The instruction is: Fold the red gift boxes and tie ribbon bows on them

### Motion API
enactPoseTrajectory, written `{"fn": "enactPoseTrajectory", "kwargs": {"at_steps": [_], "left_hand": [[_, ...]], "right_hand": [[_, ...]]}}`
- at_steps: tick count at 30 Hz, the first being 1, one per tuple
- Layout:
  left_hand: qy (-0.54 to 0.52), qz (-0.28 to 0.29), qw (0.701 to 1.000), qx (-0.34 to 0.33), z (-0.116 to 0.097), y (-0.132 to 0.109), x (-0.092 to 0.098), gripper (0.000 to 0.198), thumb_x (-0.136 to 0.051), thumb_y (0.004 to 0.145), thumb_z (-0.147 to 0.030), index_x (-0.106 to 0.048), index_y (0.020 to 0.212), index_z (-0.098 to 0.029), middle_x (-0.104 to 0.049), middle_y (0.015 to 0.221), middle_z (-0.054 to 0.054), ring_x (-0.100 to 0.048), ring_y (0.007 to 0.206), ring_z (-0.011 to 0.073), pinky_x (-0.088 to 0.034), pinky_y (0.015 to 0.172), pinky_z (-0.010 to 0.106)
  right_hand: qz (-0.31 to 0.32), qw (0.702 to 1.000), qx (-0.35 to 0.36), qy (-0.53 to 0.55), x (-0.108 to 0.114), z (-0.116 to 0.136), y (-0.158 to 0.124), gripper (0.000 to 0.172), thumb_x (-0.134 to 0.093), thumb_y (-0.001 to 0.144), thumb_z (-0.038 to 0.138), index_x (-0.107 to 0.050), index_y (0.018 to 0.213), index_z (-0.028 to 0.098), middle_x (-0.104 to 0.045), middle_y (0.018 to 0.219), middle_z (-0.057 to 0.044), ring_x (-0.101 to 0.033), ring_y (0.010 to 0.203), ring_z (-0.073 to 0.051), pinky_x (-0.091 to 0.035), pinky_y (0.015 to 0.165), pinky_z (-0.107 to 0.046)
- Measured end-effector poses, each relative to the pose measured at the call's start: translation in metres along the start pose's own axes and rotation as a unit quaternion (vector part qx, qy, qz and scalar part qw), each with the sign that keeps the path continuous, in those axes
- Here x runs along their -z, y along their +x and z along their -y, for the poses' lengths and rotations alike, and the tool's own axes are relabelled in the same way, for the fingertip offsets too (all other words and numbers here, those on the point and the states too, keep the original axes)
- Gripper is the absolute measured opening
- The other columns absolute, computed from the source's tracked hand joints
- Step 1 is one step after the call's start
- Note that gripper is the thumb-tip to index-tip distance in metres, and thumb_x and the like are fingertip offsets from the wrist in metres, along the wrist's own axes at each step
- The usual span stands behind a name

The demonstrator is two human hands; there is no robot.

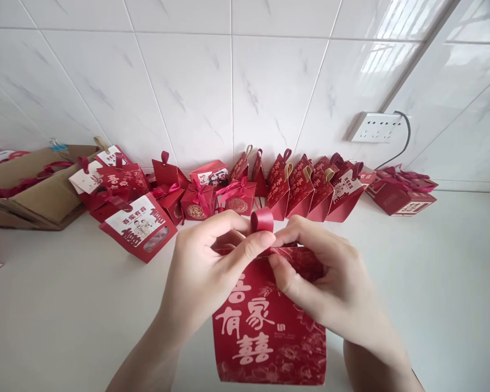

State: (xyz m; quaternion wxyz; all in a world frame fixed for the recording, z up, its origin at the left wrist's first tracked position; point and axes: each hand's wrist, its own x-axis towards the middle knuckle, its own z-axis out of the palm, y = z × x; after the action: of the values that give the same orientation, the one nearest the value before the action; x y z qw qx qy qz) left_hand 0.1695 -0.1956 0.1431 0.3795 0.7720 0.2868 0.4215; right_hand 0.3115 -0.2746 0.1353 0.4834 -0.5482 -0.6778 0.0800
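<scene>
A red gift box (286,348) with pale pink printed characters and a floral pattern faces me, close in front. From its top edge rises a loop of dark red ribbon (262,219). Thumb and fingers of my left hand (212,267) pinch the ribbon at its base. On the other side, my right hand (326,277) grips the top edge of the box, thumb on the front and fingers behind. The fingertips of both hands nearly meet beside the ribbon. Whatever lies behind the box's top edge is hidden by my fingers.
Along the tiled wall stands a row of red gift boxes (278,185), several with ribbon loops. A box with a white label (139,223) sits nearer on the left. Far left is a brown cardboard container (61,201) holding ribbons. A power strip (378,128) is on the wall.
</scene>
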Motion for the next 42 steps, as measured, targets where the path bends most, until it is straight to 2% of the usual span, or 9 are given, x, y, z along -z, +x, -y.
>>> {"fn": "enactPoseTrajectory", "kwargs": {"at_steps": [8, 10, 14, 16, 20, 24, 26, 34, 42], "left_hand": [[0.045, -0.033, 0.998, -0.013, -0.003, -0.001, -0.001, 0.020, -0.061, 0.084, -0.031, -0.066, 0.069, -0.019, -0.061, 0.055, -0.004, -0.053, 0.046, 0.0080, -0.042, 0.042, 0.017], [0.017, -0.014, 1.000, -0.004, -0.003, 0.000, 0.001, 0.022, -0.059, 0.085, -0.033, -0.066, 0.070, -0.019, -0.061, 0.055, -0.004, -0.054, 0.047, 0.0084, -0.042, 0.042, 0.017], [-0.041, 0.071, 0.997, 0.005, -0.003, 0.003, 0.006, 0.024, -0.061, 0.083, -0.039, -0.066, 0.072, -0.019, -0.067, 0.065, -0.001, -0.062, 0.058, 0.0124, -0.048, 0.050, 0.019], [-0.020, 0.075, 0.997, 0.003, -0.004, 0.003, 0.007, 0.024, -0.062, 0.082, -0.036, -0.064, 0.066, -0.018, -0.064, 0.062, -0.001, -0.059, 0.055, 0.0110, -0.046, 0.048, 0.018], [0.040, 0.022, 0.999, -0.023, -0.003, 0.000, 0.004, 0.023, -0.059, 0.084, -0.029, -0.061, 0.064, -0.018, -0.054, 0.052, -0.004, -0.048, 0.045, 0.0069, -0.038, 0.041, 0.017], [0.061, -0.021, 0.998, -0.022, -0.002, -0.003, 0.000, 0.028, -0.057, 0.086, -0.031, -0.057, 0.061, -0.018, -0.046, 0.049, -0.004, -0.042, 0.044, 0.0072, -0.034, 0.040, 0.018], [0.071, -0.047, 0.996, -0.027, -0.004, -0.004, -0.002, 0.032, -0.057, 0.086, -0.030, -0.052, 0.057, -0.019, -0.042, 0.047, -0.005, -0.041, 0.043, 0.0070, -0.034, 0.040, 0.019], [0.094, -0.106, 0.983, -0.114, -0.012, -0.008, -0.009, 0.028, -0.057, 0.087, -0.023, -0.054, 0.059, -0.019, -0.047, 0.049, -0.007, -0.043, 0.042, 0.0054, -0.039, 0.042, 0.018], [0.112, -0.130, 0.978, -0.123, -0.013, -0.012, -0.012, 0.026, -0.057, 0.086, -0.019, -0.053, 0.060, -0.020, -0.052, 0.050, -0.007, -0.044, 0.042, 0.0048, -0.042, 0.042, 0.017]], "right_hand": [[0.015, 0.999, -0.023, 0.032, -0.001, -0.001, -0.001, 0.006, -0.057, 0.084, 0.014, -0.058, 0.082, 0.020, -0.057, 0.069, 0.002, -0.051, 0.056, -0.009, -0.037, 0.046, -0.021], [0.004, 0.999, -0.033, 0.039, 0.000, 0.000, -0.001, 0.008, -0.058, 0.083, 0.014, -0.058, 0.078, 0.020, -0.057, 0.067, 0.003, -0.051, 0.055, -0.009, -0.037, 0.045, -0.020], [-0.015, 0.997, -0.050, 0.053, 0.000, 0.002, 0.000, 0.009, -0.058, 0.083, 0.015, -0.056, 0.076, 0.019, -0.056, 0.066, 0.003, -0.047, 0.051, -0.007, -0.035, 0.043, -0.020], [-0.016, 0.998, -0.037, 0.046, -0.002, 0.002, 0.000, 0.009, -0.057, 0.083, 0.014, -0.055, 0.076, 0.019, -0.057, 0.067, 0.003, -0.049, 0.052, -0.008, -0.036, 0.044, -0.020], [-0.033, 0.999, 0.021, -0.016, -0.006, 0.000, 0.001, 0.008, -0.059, 0.081, 0.012, -0.056, 0.082, 0.020, -0.058, 0.069, 0.002, -0.052, 0.056, -0.010, -0.039, 0.048, -0.023], [-0.127, 0.976, 0.110, -0.138, -0.007, 0.000, 0.002, 0.014, -0.071, 0.075, 0.021, -0.060, 0.084, 0.021, -0.061, 0.071, -0.003, -0.055, 0.060, -0.017, -0.043, 0.053, -0.030], [-0.148, 0.963, 0.140, -0.177, -0.006, 0.001, 0.002, 0.016, -0.073, 0.073, 0.023, -0.061, 0.083, 0.023, -0.064, 0.074, -0.005, -0.058, 0.064, -0.020, -0.044, 0.056, -0.034], [-0.164, 0.950, 0.172, -0.202, -0.001, -0.001, -0.011, 0.024, -0.073, 0.076, 0.015, -0.061, 0.093, 0.027, -0.067, 0.086, -0.004, -0.061, 0.068, -0.022, -0.045, 0.056, -0.038], [-0.170, 0.947, 0.189, -0.195, -0.001, 0.000, -0.014, 0.024, -0.076, 0.072, 0.015, -0.061, 0.090, 0.023, -0.065, 0.081, -0.004, -0.061, 0.070, -0.022, -0.044, 0.054, -0.038]]}}
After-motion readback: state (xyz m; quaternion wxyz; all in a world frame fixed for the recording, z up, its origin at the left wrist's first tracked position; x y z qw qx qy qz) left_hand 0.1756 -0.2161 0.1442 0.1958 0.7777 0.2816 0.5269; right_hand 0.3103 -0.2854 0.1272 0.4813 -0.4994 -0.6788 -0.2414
